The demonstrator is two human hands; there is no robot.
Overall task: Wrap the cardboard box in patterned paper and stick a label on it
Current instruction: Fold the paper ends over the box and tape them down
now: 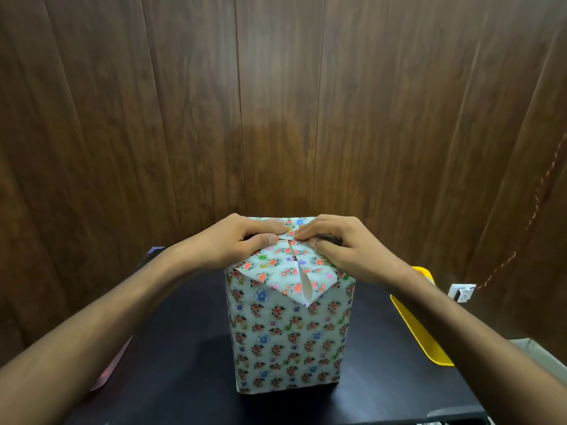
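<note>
Tall box [288, 335] in glossy floral paper; left hand [242, 237] and right hand [340, 243] pinch triangular top flap [276, 271].

Both hands, left hand [242, 240] and right hand [340, 243], pinch patterned paper [288, 268] flaps atop the upright box [288, 342].

A black counter [190, 357] stands against a brown wooden wall [276, 102]; a yellow tray [420, 323] lies on its right edge; a white plug socket [461, 292] sits on the wall nearby.
</note>
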